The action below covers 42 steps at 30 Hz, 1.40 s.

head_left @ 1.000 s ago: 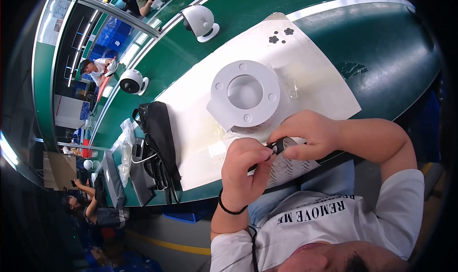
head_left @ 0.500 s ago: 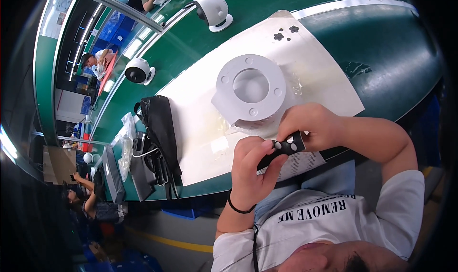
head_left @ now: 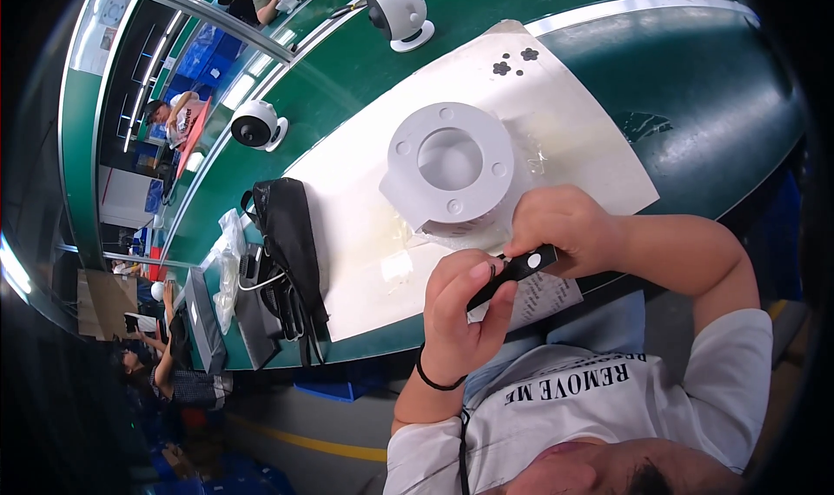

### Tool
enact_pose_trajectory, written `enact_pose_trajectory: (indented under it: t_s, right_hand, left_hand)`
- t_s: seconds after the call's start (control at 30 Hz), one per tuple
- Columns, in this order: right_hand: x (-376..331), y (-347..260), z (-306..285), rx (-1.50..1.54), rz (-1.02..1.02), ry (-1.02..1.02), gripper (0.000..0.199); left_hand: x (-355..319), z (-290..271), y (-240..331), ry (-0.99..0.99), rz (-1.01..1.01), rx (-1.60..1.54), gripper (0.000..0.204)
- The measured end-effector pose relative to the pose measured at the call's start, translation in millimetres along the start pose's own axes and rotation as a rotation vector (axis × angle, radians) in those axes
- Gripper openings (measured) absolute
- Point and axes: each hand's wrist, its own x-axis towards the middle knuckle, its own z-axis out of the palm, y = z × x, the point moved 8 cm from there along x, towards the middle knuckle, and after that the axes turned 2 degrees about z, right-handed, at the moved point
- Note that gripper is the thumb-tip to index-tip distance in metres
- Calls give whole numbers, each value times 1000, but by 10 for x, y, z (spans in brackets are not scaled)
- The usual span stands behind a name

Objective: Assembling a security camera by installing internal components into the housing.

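My left hand (head_left: 460, 313), with a black band at the wrist, grips one end of a black strip (head_left: 519, 267) between thumb and fingers. The strip bears a white round spot near its other end. At its upper edge, my right hand (head_left: 563, 227) has its fingers pinched together; whether a small piece is between them is hidden. Just beyond my hands stands a white round housing (head_left: 402, 172) with a wide central opening and several small round recesses on its rim. It rests by clear plastic film on a white sheet (head_left: 365, 269).
Small black flower-shaped and round pieces (head_left: 501, 68) lie at the sheet's far corner. White cameras on stands (head_left: 408, 17) (head_left: 259, 123) occupy the green bench. A black bag (head_left: 291, 234) and clear plastic wrap (head_left: 228, 260) lie left. Other people work farther off.
The black strip has tilted in my hands, showing one white spot where several showed before. The view has shifted slightly. At the far left, a co-worker's arm has moved.
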Motion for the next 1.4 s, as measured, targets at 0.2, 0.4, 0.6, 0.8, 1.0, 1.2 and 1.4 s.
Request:
enact_pose_trajectory:
  t_s: [0.2,0.4,0.6,0.8,1.0,1.2,1.4]
  right_hand:
    - [4,1,-18,36,42,4,23]
    - [34,-32,5,35,86,-18,21]
    - [63,-62,71,40,190,-44,16]
    - [92,-7,180,10,341,-171,14]
    - [92,-71,209,-60,258,-160,16]
    - [115,-162,263,-52,217,-188,14]
    - [121,-182,268,-37,214,-186,14]
  left_hand:
    - [53,8,52,77,52,-18,53]
    - [63,-34,98,163,99,-31,49]
    - [-1,-107,229,159,178,42,47]
    - [145,-583,200,209,38,-74,53]
    - [1156,-559,-158,-83,-117,-160,45]
    - [1337,-440,-399,-270,-312,64,42]
    - [1341,-409,-323,-305,-342,45,43]
